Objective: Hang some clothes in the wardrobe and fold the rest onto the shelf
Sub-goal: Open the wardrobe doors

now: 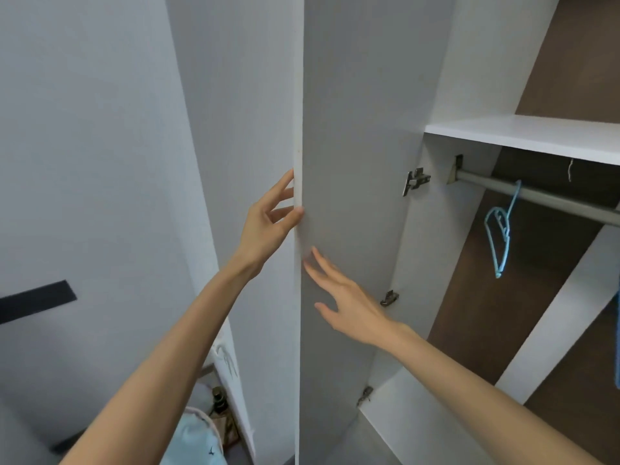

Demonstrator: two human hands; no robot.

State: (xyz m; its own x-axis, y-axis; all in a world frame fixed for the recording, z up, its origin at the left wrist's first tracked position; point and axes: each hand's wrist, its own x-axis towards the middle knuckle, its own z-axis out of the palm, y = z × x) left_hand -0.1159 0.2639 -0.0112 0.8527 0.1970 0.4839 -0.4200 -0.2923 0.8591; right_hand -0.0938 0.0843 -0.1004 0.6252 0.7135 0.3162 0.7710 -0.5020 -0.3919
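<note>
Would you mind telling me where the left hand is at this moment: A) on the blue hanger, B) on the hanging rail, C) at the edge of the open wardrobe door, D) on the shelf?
C: the left hand touches the edge of the wardrobe door with its fingertips, while the right hand reaches to the door's inner face.

Grey door [352, 162], white shelf [536, 135], light-blue hanger [500, 236], brown back panel [486, 297]

Hanger [500, 245] on rail [553, 200] under shelf [536, 135]
</note>
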